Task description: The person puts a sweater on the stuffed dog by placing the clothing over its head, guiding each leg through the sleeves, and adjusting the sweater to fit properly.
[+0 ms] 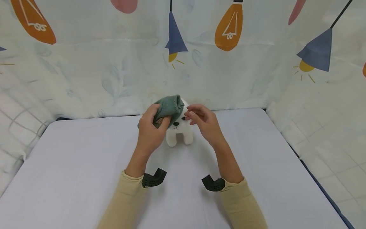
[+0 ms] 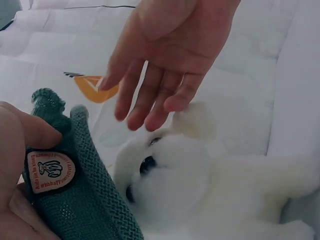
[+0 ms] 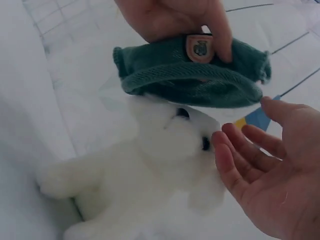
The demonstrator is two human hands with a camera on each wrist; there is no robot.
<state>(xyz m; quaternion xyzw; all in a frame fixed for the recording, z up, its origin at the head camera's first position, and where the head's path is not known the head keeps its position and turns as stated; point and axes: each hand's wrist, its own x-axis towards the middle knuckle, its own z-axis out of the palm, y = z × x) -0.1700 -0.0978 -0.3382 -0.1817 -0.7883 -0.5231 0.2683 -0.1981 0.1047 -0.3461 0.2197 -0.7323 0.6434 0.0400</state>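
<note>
A white plush dog with dark eyes and nose stands on the table facing me. My left hand grips a green knitted hat against the left side of the dog's head, covering part of it. A patch with a printed figure is on the hat, beside the left thumb. In the right wrist view the hat's rolled opening is at the top of the dog's head. My right hand, fingers loosely bent and holding nothing, is beside the dog's face; its thumb tip appears at the hat's rim.
A white-covered table spreads around the dog. Close behind it hangs a pale curtain printed with lamps and bulbs. Dark devices, one a black wrist mount, sit at both sleeve cuffs.
</note>
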